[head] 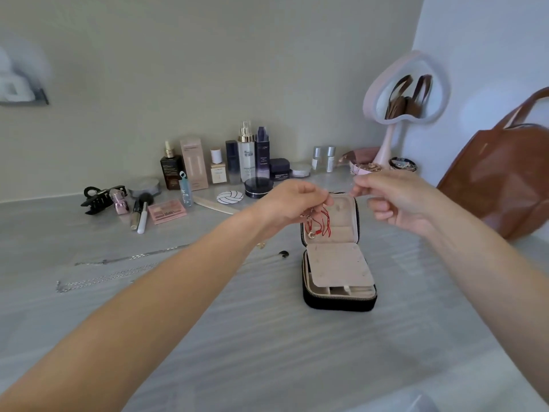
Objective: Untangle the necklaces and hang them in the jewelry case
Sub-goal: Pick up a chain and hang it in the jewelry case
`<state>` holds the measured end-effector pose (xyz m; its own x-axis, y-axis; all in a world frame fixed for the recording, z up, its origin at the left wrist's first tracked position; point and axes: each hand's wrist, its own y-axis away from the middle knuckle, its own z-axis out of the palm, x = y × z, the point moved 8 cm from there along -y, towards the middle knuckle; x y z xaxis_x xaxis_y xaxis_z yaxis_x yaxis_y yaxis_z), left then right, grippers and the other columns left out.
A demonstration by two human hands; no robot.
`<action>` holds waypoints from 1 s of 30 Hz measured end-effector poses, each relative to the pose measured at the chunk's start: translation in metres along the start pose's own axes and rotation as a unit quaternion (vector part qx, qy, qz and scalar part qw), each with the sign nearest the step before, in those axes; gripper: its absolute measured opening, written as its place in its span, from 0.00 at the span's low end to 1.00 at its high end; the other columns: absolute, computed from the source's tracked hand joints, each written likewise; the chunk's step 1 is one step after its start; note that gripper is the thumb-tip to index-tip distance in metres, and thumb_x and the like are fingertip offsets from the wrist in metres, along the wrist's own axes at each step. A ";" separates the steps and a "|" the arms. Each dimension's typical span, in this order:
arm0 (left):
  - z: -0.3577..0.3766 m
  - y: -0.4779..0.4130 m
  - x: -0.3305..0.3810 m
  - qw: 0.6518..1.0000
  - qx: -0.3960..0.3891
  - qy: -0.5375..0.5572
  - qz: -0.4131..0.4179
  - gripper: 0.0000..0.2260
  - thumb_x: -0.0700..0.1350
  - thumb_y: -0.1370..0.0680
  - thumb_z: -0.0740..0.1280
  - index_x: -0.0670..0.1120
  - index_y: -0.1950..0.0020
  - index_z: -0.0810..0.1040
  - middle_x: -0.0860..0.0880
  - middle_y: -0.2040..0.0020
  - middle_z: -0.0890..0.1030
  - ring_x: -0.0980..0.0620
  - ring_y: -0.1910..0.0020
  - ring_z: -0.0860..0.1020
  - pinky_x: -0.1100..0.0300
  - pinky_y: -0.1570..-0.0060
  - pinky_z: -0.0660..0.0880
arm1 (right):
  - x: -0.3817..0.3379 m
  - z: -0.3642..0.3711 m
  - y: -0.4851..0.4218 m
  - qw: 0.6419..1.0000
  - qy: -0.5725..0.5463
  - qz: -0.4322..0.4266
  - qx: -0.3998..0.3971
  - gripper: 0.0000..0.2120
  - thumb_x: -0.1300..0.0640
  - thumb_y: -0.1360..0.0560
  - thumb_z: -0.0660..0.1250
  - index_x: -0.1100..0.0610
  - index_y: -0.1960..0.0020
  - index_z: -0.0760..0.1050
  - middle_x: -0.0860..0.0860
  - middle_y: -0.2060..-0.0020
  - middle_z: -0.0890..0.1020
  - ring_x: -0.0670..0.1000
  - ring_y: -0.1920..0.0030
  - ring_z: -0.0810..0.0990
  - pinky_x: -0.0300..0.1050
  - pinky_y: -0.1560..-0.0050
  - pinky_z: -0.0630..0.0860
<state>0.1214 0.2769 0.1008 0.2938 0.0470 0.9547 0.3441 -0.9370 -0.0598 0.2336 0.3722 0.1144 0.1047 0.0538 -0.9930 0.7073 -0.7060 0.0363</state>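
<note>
The brown bag (505,179) stands at three o'clock from the jewelry case (338,304); its inside is out of my sight. The black case lies open in the middle of the desk (267,352), its lid (344,215) upright at twelve o'clock and a beige flap (338,269) lying over the base. The front compartments are only partly visible, and I cannot tell what they hold.

The grey desk runs back to a pale wall. A heart-shaped mirror (407,87) stands at one o'clock from the case, and a row of bottles (246,153) at eleven o'clock. Silver chains (118,275) lie spread on the desk at nine o'clock.

My left hand (292,203) pinches the red cord necklace (322,224) at its fingertips, so the cord and its gold ring hang at six o'clock below that hand, in front of the lid's lining. My right hand (395,200) hovers at three o'clock from the left, thumb and forefinger brought together. Whether they hold a strand is too blurred to tell.
</note>
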 end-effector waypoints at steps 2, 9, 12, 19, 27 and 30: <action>0.001 -0.005 0.006 0.998 0.011 -0.056 0.008 0.10 0.44 0.22 0.62 0.47 0.61 0.78 0.51 0.66 0.74 0.55 0.65 0.73 0.62 0.51 0.71 | 0.009 -0.010 0.000 0.999 0.030 -0.004 0.029 0.06 0.59 0.27 0.66 0.56 0.63 0.75 0.51 0.63 0.77 0.44 0.79 0.60 0.33 0.80 0.54; 0.018 -0.019 0.019 0.987 -0.017 -0.158 0.005 0.08 0.44 0.22 0.62 0.43 0.56 0.79 0.47 0.60 0.79 0.55 0.62 0.76 0.65 0.54 0.73 | 0.007 0.005 0.002 0.988 0.132 -0.078 -0.011 0.12 0.61 0.28 0.65 0.52 0.46 0.77 0.49 0.68 0.77 0.45 0.78 0.65 0.38 0.74 0.61; 0.019 -0.023 0.015 0.983 0.001 -0.184 -0.002 0.08 0.45 0.23 0.63 0.44 0.59 0.77 0.48 0.62 0.75 0.53 0.61 0.71 0.60 0.57 0.69 | 0.012 0.015 -0.002 0.988 0.131 -0.068 -0.039 0.15 0.65 0.28 0.64 0.54 0.43 0.76 0.50 0.68 0.77 0.43 0.79 0.67 0.37 0.73 0.64; 0.015 -0.025 0.002 0.981 0.017 -0.194 -0.023 0.09 0.47 0.23 0.64 0.42 0.55 0.80 0.45 0.57 0.77 0.52 0.57 0.73 0.58 0.52 0.71 | 0.025 0.018 -0.013 0.982 0.172 -0.057 -0.048 0.07 0.63 0.29 0.67 0.52 0.57 0.79 0.59 0.63 0.77 0.40 0.80 0.67 0.31 0.78 0.62; 0.011 -0.025 -0.007 0.978 0.036 -0.203 -0.015 0.09 0.45 0.23 0.63 0.40 0.53 0.81 0.44 0.58 0.77 0.51 0.59 0.73 0.59 0.58 0.71 | 0.031 0.009 -0.021 0.973 0.220 -0.055 -0.040 0.04 0.56 0.29 0.70 0.54 0.62 0.78 0.51 0.72 0.74 0.45 0.70 0.70 0.35 0.70 0.65; 0.009 -0.024 -0.010 0.981 0.037 -0.192 -0.006 0.08 0.45 0.23 0.63 0.45 0.58 0.79 0.46 0.60 0.77 0.52 0.61 0.72 0.65 0.64 0.68 | 0.036 0.007 -0.021 0.974 0.217 -0.041 -0.049 0.05 0.57 0.27 0.67 0.53 0.62 0.76 0.50 0.68 0.77 0.46 0.67 0.72 0.39 0.68 0.65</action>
<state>0.1182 0.3018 0.0902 0.5993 0.1976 0.7757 0.4083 -0.9090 -0.0840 0.2174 0.3845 0.0771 0.3158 0.4156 -0.8530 0.7868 -0.6171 -0.0093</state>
